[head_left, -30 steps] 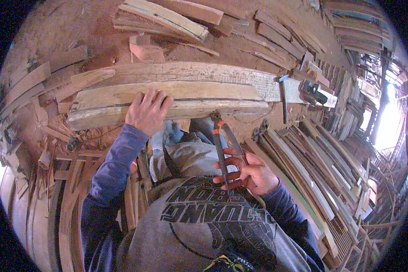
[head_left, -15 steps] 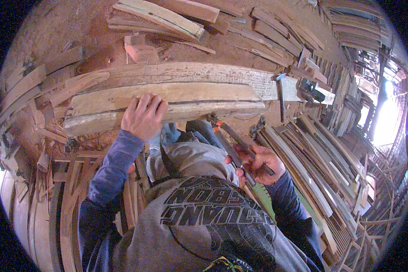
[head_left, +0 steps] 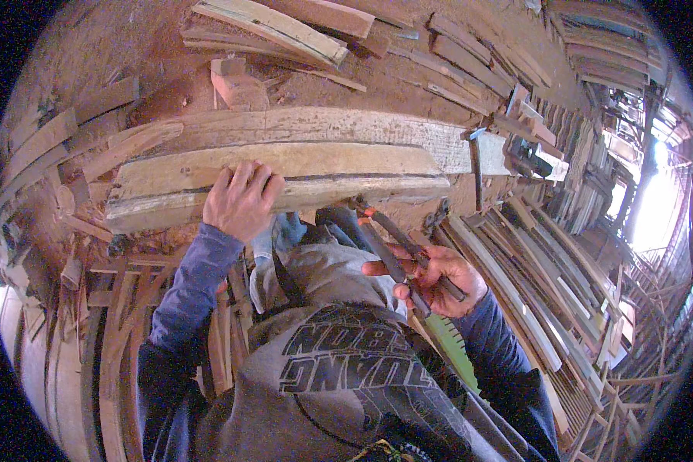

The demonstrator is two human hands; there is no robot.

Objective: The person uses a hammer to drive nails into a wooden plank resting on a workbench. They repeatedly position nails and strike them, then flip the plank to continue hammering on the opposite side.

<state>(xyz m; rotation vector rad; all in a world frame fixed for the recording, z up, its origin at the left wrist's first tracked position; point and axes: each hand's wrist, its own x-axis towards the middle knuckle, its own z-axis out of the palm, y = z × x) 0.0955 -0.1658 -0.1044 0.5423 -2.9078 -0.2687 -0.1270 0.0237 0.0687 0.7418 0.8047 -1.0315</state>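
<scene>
A thick, rough timber beam [head_left: 346, 163] with a dark lengthwise line lies across in front of me. My left hand [head_left: 242, 199] grips its near side, fingers bent over the top; the thumb is hidden. Held in my right hand [head_left: 446, 281] is a pair of long-handled pincers [head_left: 396, 250] with dark grips and orange bands. The handles stand apart, with one finger stretched across them. At the beam's near lower edge are the dark jaws [head_left: 358, 202]; their bite is too small to make out. Below that hand shows a green strip with a toothed edge [head_left: 450, 350].
Beneath the beam runs a longer pale plank [head_left: 300, 119], with a dark clamp-like bar [head_left: 477, 169] across its right part. Stacked boards [head_left: 527, 289] lie at right, wooden frames [head_left: 123, 308] at left. Offcuts [head_left: 269, 27] are scattered on the reddish ground [head_left: 146, 46] beyond.
My right hand's grip has loosened, with a finger now stretched out to the left across the handles. The jaws stay by the beam's edge. My left hand has barely shifted.
</scene>
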